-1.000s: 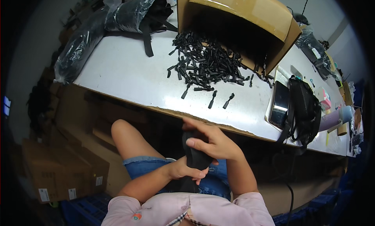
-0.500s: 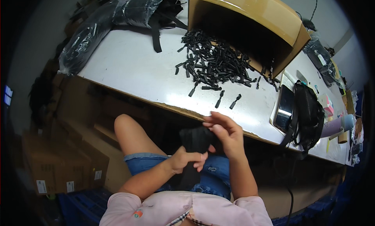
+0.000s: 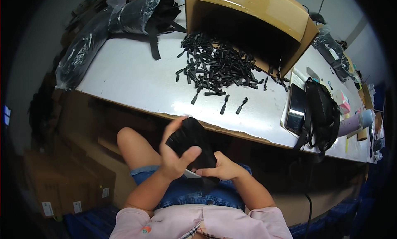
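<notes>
Above my lap I hold a soft black fabric piece point(image 3: 194, 133), folded or bunched, between both hands. My left hand point(image 3: 173, 154) is wrapped round its left side, thumb across the front and fingers behind; the fingers are slightly blurred. At the fabric's lower right, my right hand point(image 3: 221, 166) pinches it between thumb and fingers. A pale patch shows under the fabric between my hands; I cannot make out what it is. On the table beyond lies a heap of small black plastic pieces point(image 3: 219, 65), several of them lying apart near the front edge.
An open cardboard box point(image 3: 252, 3) stands behind the heap on the white table point(image 3: 128, 69). Plastic-wrapped black rolls point(image 3: 82, 53) lie at the left. To the right are a phone point(image 3: 295, 107), a black bag point(image 3: 322, 111) and a purple bottle point(image 3: 349, 125). Cartons point(image 3: 70, 181) sit on the floor left.
The fabric piece has been raised and turned. My left hand has moved up and left along it; my right hand has come down from the table edge to grip its lower end.
</notes>
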Demonstrator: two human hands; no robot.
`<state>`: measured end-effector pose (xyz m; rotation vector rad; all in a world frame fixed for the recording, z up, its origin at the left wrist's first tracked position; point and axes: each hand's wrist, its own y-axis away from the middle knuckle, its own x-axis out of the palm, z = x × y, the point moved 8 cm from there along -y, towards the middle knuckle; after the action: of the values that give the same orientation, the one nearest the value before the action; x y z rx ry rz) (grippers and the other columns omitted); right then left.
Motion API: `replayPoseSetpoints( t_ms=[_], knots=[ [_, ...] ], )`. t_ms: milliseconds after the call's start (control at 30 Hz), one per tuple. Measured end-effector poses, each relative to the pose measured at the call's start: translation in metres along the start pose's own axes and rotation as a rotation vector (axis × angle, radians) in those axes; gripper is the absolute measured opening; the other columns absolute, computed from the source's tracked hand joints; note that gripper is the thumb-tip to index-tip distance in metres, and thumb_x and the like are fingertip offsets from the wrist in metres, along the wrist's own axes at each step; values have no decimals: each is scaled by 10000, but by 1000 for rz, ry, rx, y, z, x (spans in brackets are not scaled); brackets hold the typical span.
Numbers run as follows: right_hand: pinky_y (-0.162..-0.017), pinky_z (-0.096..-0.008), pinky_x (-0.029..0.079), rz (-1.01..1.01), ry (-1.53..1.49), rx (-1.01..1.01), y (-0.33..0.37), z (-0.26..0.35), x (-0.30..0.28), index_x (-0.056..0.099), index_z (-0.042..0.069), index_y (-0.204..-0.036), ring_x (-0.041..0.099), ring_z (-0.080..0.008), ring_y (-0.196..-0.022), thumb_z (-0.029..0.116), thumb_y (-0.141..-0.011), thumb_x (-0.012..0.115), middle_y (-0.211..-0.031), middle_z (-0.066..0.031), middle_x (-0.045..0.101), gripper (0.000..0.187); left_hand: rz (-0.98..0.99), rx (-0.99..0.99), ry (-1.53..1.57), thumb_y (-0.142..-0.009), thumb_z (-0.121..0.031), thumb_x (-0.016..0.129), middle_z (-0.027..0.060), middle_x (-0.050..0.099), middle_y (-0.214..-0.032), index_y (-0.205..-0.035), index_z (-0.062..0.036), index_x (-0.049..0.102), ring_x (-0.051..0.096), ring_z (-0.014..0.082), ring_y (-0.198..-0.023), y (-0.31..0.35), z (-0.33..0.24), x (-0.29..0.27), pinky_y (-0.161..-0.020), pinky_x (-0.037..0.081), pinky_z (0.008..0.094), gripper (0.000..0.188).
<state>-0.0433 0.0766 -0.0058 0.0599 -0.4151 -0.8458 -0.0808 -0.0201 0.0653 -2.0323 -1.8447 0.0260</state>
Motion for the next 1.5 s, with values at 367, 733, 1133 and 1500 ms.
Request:
replayPoseSetpoints(
  t_ms=[367,733,1133,1500],
  knots=[
    [-539,-258,438,-48,525,-39,-7,-5,-6,599,4,-829,561,-124,-566,92,-704,599,-642,-88,597,153,-40,1247,747,-710,44,543,-4,508,-898,-898,-74,542,449,159,-927,86,-172,31,-871,365,287,222],
    [-591,-374,452,-60,860,101,-5,-10,-5,576,35,-749,578,-309,-634,184,-669,577,-630,-134,587,169,-218,1381,535,-648,45,631,32,514,-888,-908,-23,556,482,170,-919,99,-183,29,-864,408,283,279],
    [-553,-395,459,115,1265,101,0,-13,1,579,25,-833,585,-304,-652,135,-649,597,-631,-147,584,215,451,645,-686,-682,-258,634,182,539,-961,-1065,-20,496,533,304,-871,57,-114,70,-761,438,414,472],
    [-585,-284,402,-126,1808,-242,20,57,15,545,69,-696,550,-179,-568,157,-605,600,-603,-47,559,138,799,-444,-627,-676,-92,601,175,587,-736,-1136,-54,435,581,349,-707,51,70,35,-640,455,373,491]
  ],
)
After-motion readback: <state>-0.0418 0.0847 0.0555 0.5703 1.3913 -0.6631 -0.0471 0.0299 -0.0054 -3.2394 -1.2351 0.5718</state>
